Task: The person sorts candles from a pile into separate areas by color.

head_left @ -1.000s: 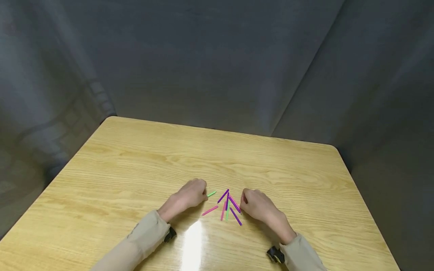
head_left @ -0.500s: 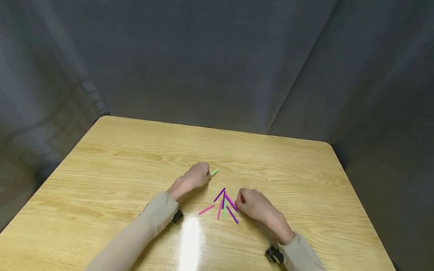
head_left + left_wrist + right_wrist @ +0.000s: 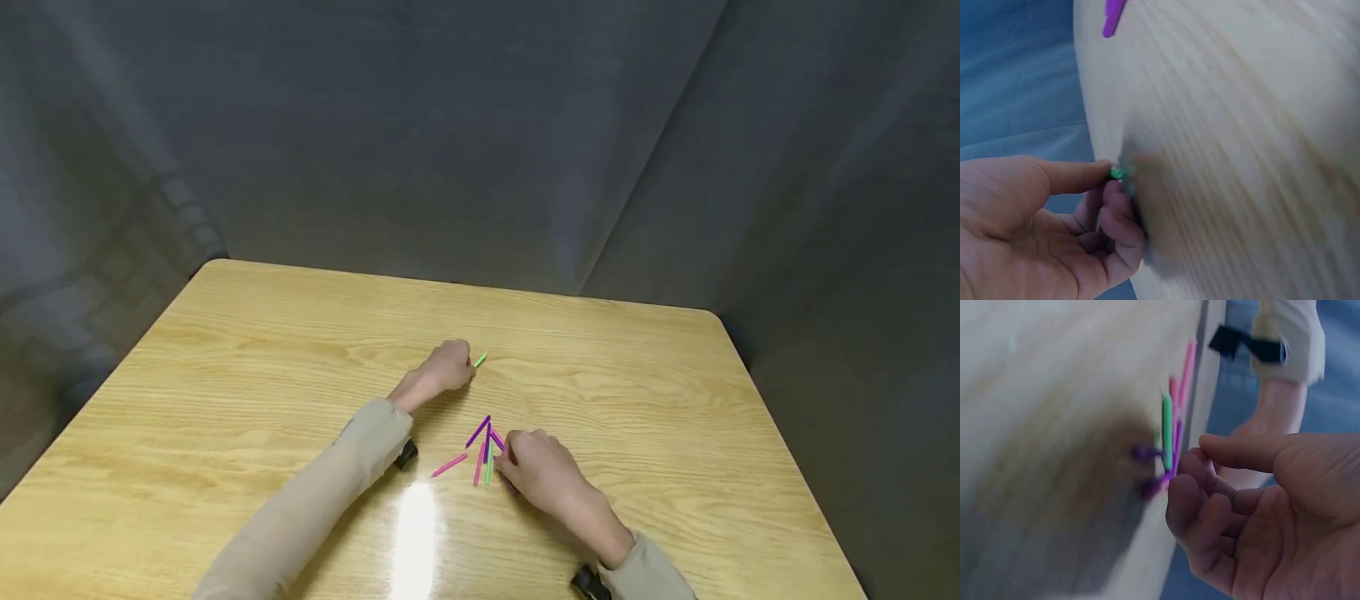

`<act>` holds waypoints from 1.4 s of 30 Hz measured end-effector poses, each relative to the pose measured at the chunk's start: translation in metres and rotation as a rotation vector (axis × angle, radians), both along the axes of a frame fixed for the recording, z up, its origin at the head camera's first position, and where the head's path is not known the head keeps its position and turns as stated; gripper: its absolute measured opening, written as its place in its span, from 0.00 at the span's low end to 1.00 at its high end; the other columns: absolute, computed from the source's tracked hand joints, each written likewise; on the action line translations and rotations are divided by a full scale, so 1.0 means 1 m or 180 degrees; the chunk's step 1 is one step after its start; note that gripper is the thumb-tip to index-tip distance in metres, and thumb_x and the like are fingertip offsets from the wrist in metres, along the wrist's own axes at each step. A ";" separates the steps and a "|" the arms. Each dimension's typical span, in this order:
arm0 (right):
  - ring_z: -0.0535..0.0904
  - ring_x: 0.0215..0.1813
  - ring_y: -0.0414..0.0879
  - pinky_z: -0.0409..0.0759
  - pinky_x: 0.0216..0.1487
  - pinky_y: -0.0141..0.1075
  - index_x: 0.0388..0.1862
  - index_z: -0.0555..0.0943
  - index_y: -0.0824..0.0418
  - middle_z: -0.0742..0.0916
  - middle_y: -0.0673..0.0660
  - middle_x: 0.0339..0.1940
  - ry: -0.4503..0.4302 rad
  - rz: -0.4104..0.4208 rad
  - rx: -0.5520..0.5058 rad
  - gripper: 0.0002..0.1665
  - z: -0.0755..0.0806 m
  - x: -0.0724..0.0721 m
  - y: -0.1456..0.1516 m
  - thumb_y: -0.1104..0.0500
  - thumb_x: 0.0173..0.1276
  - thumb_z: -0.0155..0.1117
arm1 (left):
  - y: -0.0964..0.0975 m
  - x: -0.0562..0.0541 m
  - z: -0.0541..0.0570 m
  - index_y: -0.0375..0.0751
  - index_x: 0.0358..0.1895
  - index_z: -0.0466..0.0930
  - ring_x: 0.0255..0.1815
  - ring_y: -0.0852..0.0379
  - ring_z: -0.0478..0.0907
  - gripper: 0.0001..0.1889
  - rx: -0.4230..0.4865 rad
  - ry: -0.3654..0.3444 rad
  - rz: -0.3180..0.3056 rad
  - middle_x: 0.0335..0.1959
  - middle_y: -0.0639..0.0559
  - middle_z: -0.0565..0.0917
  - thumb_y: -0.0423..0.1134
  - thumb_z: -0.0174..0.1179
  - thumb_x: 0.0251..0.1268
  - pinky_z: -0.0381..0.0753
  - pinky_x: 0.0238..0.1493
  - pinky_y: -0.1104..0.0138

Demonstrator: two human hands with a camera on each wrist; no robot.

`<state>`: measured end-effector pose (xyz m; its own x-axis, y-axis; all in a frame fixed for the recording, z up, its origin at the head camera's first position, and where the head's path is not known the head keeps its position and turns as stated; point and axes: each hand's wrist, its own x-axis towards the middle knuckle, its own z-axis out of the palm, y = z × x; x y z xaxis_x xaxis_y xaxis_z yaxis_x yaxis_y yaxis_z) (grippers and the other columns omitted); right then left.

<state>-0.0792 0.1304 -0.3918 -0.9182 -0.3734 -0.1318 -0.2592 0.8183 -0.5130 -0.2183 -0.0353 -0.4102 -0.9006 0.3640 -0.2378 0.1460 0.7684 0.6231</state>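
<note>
Left hand [image 3: 1050, 228]: pinches green stick [image 3: 1117, 174], thumb plain only from wrist.
Right hand [image 3: 1279, 515]: half-curled by sticks [image 3: 1167, 431], grip unclear.

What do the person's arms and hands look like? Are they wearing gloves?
No gloves! The left hand and the right hand are both bare. The left sleeve and the right sleeve are beige cloth. There's a small black gadget by the left wrist, and another black gadget by the right one.
</note>
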 end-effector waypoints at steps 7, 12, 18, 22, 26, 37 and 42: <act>0.60 0.15 0.36 0.61 0.15 0.30 0.17 0.71 0.55 0.69 0.45 0.12 0.0089 0.0114 0.0079 0.19 -0.006 0.007 -0.013 0.60 0.64 0.67 | 0.007 -0.009 -0.003 0.36 0.26 0.71 0.10 0.63 0.56 0.11 0.0039 0.0085 0.0038 0.11 0.54 0.63 0.29 0.53 0.70 0.56 0.12 0.73; 0.61 0.14 0.36 0.61 0.15 0.30 0.15 0.70 0.54 0.70 0.45 0.12 0.0074 0.0003 0.0091 0.20 -0.006 0.010 -0.013 0.58 0.63 0.69 | 0.012 -0.020 -0.006 0.37 0.22 0.70 0.09 0.63 0.54 0.14 0.0038 0.0196 0.0049 0.10 0.54 0.61 0.29 0.52 0.71 0.54 0.11 0.73; 0.59 0.14 0.36 0.60 0.15 0.29 0.13 0.69 0.54 0.68 0.44 0.10 0.0027 -0.0039 0.0098 0.23 -0.006 0.013 -0.011 0.57 0.62 0.70 | 0.016 -0.030 -0.005 0.35 0.25 0.72 0.10 0.61 0.56 0.12 -0.0011 0.0167 0.0146 0.11 0.52 0.64 0.30 0.52 0.71 0.57 0.13 0.72; 0.60 0.14 0.36 0.61 0.15 0.29 0.14 0.71 0.55 0.69 0.45 0.10 0.0067 -0.0052 0.0118 0.21 -0.005 0.014 -0.011 0.57 0.62 0.70 | 0.018 -0.037 -0.005 0.32 0.29 0.73 0.10 0.62 0.55 0.10 0.0066 0.0123 0.0174 0.12 0.52 0.63 0.29 0.50 0.71 0.57 0.13 0.72; 0.60 0.14 0.36 0.61 0.14 0.29 0.14 0.72 0.56 0.70 0.46 0.10 0.0057 -0.0088 0.0122 0.21 -0.005 0.015 -0.012 0.56 0.62 0.70 | 0.020 -0.041 -0.005 0.32 0.31 0.72 0.10 0.62 0.55 0.08 0.0079 -0.0009 0.0178 0.12 0.52 0.62 0.29 0.50 0.71 0.56 0.13 0.72; 0.61 0.15 0.38 0.63 0.15 0.31 0.15 0.73 0.57 0.71 0.47 0.11 0.0226 -0.0067 0.0362 0.20 -0.003 0.014 -0.011 0.57 0.61 0.71 | 0.026 -0.044 -0.004 0.39 0.22 0.68 0.10 0.62 0.53 0.16 -0.0004 -0.0175 0.0153 0.10 0.55 0.58 0.34 0.50 0.73 0.56 0.14 0.71; 0.62 0.15 0.39 0.64 0.15 0.32 0.13 0.69 0.56 0.70 0.47 0.10 0.0388 -0.0070 0.0435 0.23 -0.006 0.016 -0.011 0.58 0.60 0.72 | 0.026 -0.046 -0.002 0.42 0.21 0.64 0.11 0.61 0.51 0.16 -0.0036 -0.0268 0.0123 0.11 0.54 0.57 0.33 0.50 0.72 0.56 0.16 0.70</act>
